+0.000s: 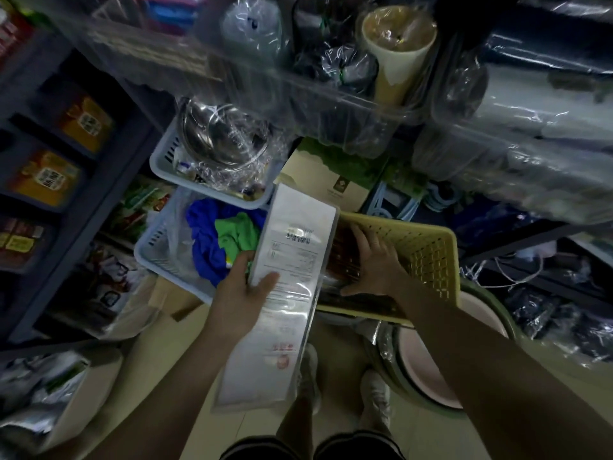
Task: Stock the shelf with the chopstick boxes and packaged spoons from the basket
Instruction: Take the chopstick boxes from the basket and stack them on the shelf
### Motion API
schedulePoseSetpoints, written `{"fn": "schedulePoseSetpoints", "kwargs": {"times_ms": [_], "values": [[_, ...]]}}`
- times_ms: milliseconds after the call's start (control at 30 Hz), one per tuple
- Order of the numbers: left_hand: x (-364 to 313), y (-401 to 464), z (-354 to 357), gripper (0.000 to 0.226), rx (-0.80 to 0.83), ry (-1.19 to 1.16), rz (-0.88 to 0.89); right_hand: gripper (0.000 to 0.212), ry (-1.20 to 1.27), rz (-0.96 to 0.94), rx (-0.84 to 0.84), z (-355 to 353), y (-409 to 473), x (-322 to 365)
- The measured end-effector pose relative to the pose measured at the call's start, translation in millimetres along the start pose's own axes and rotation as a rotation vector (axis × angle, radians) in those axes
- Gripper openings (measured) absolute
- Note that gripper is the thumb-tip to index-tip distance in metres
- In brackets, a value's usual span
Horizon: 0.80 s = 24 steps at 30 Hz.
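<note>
The left hand [247, 295] grips a long white chopstick box [282, 287] near its middle, thumb curled over the printed face, fingers hidden beneath. The right hand [373, 267] reaches into the yellow basket [428, 247], fingers spread over dark packages [345, 260] against its left wall; whether it pinches any I cannot tell. The box hangs over the basket's left rim, slanting towards the grey basket [156, 257] of blue and green cloth. It looks light and stiff, but its glossy wrap is probably slippery, so a hold across the middle, on both long edges, should suit it best
</note>
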State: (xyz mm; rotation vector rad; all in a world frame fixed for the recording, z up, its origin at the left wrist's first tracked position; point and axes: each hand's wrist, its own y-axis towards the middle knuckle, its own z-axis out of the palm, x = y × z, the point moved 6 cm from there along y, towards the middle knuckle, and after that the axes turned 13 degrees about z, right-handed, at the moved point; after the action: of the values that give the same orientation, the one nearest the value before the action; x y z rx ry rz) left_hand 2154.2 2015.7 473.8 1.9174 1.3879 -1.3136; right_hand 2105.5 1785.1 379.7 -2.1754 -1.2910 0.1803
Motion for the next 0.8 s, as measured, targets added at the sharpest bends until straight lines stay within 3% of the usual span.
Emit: {"fn": "schedulePoseSetpoints", "kwargs": {"times_ms": [100, 200, 267, 400, 500, 633, 733, 800], "values": [[-16.0, -1.4, -1.8, 0.023, 0.021, 0.067, 0.079, 0.131, 0.073, 0.031, -0.061, -16.4, -8.1, -6.7], [-41.6, -8.1, 2.1, 0.026, 0.064, 0.074, 0.181, 0.12, 0.453, 0.116, -0.183, -44.2, -26.1, -32.1], [-63.4, -14.6, 8.6, 0.033, 0.107, 0.135, 0.26, 0.103, 0.627, 0.205, -0.231, -53.6, -41.2, -52.0], [-99.2, -27.9, 26.5, 0.04, 0.144, 0.207, 0.346, 0.042, 0.694, 0.374, -0.434, -60.8, -76.0, -75.4], [-122.4, -42.6, 45.3, 0.042, 0.154, 0.226, 0.362, 0.025, 0.935, 0.444, -0.514, -68.0, -112.7, -99.0], [-162.7, -75.1, 85.4, 0.04, 0.162, 0.212, 0.43, 0.004, 1.318, 0.346, -0.592, -83.4, -199.7, -161.1], [-198.8, -111.5, 135.3, 0.041, 0.177, 0.209, 0.487, 0.028, 1.458, 0.314, -0.674, -99.2, -277.6, -226.8], [-228.2, -141.1, 174.4, 0.04, 0.163, 0.167, 0.544, 0.025, 1.541, 0.31, -0.758, -107.6, -329.1, -277.4]]}}
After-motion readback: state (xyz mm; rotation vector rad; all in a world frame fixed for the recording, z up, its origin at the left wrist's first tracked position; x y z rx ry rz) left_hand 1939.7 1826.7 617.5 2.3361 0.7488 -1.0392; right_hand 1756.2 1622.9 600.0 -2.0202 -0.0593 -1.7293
